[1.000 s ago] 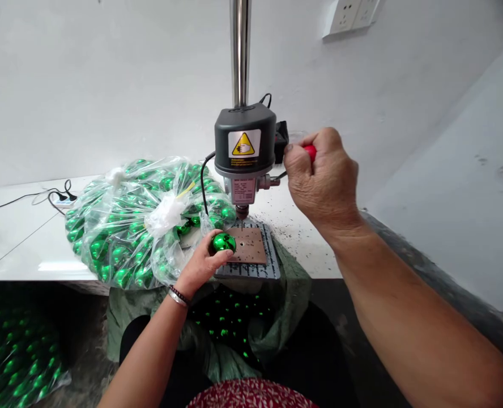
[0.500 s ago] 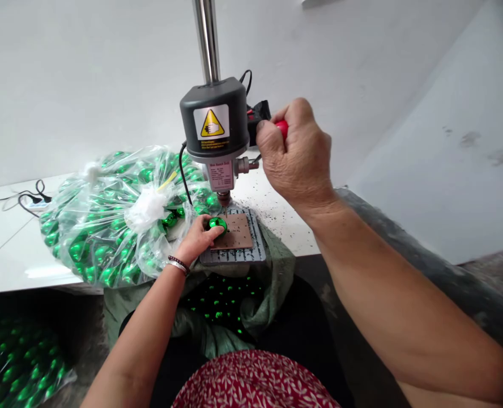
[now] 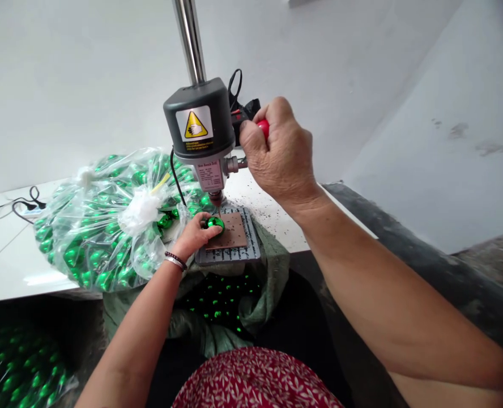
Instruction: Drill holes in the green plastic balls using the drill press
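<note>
A shiny green ball point(image 3: 216, 225) is held between the thumb and fingers of my left hand point(image 3: 195, 233), at the left part of a brown board point(image 3: 235, 233). The board lies on the drill's grey metal base point(image 3: 254, 243). Right above the ball is the bit of a bench drill point(image 3: 200, 119) with a dark motor housing and a yellow warning label. My right hand point(image 3: 281, 150) is closed around the red knob point(image 3: 264, 129) of the drill's lever, right of the housing.
Clear plastic bags of green balls point(image 3: 102, 226) lie on the white table point(image 3: 5, 249) at left. An open green sack point(image 3: 272, 272) with green balls hangs below the base. More balls point(image 3: 13, 368) are at lower left. Dark shavings lie right of the drill.
The view has shifted, so the drill and both hands appear slightly further left. Both hands keep their holds on the ball and the knob.
</note>
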Demonstrator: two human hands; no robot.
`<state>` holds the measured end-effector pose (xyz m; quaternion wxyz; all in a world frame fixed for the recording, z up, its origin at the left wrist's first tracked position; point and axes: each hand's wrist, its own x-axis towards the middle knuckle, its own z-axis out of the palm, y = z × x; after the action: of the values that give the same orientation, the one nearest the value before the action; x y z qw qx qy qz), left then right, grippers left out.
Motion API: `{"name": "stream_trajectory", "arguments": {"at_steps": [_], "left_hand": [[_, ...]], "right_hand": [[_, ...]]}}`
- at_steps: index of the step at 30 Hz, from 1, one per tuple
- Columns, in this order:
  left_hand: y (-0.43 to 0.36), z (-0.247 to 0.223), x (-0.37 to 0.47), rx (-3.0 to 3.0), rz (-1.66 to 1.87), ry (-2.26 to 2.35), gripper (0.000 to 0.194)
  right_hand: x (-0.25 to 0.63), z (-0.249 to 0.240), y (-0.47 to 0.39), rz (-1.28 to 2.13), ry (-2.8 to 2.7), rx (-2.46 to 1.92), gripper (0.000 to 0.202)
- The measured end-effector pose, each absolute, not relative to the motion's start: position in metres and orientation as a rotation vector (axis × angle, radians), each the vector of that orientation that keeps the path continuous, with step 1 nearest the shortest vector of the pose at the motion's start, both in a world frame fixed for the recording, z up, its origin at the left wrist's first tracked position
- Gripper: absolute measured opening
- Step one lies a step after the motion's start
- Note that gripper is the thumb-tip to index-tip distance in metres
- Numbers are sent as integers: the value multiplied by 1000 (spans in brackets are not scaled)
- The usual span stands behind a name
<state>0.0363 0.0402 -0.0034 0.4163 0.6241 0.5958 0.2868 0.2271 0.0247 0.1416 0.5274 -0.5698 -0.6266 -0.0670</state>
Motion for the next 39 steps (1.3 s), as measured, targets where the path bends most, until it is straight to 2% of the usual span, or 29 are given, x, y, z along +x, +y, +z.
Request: {"name": "stream_trajectory", "arguments": {"at_steps": [6, 18, 27, 34, 39], "left_hand": [[45, 7, 47, 1776, 622, 1645, 53], [36, -14, 67, 1671, 792, 1706, 64], [32, -19, 71, 1687, 809, 1736, 57], [31, -29, 71, 1651, 843, 1709, 57], [28, -29, 72, 1686, 847, 1698, 48]], "right_hand": [[230, 137, 31, -128, -1488, -1226, 23], [230, 136, 30, -149, -1498, -1207, 20], [228, 140, 24, -154, -1475, -1349, 21], [229, 136, 20, -153, -1484, -1282, 22], [229, 135, 18, -155, -1427, -1329, 25]]}}
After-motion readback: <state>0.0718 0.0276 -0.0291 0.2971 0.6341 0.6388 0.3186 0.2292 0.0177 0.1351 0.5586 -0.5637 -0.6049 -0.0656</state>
